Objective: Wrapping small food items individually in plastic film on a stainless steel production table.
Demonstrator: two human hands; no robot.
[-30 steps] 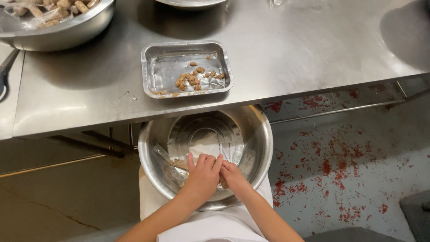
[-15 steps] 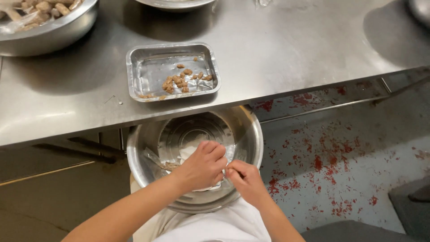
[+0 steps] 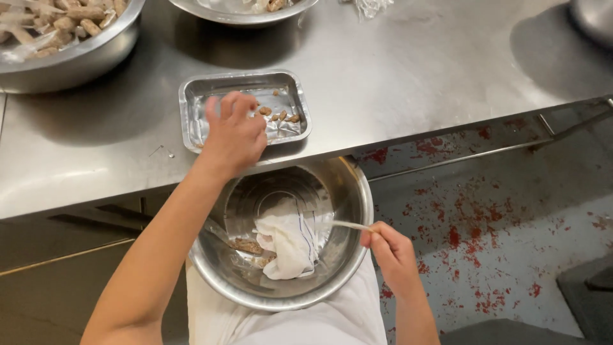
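Hands at work over a foil tray and a metal bowl.

The left hand [image 3: 233, 134] reaches into the foil tray [image 3: 191, 108] on the steel table [image 3: 415, 70], fingers bent and a bit spread over small brown pieces [image 3: 281, 116]; I cannot tell if it holds one. The right hand [image 3: 391, 250] is by the rim of the metal bowl [image 3: 354, 191] on the lap, pinching a thin pale strip [image 3: 341, 224]. A white cloth [image 3: 287, 239] lies in the bowl. Another big bowl [image 3: 70, 61] of brown pieces sits far left.
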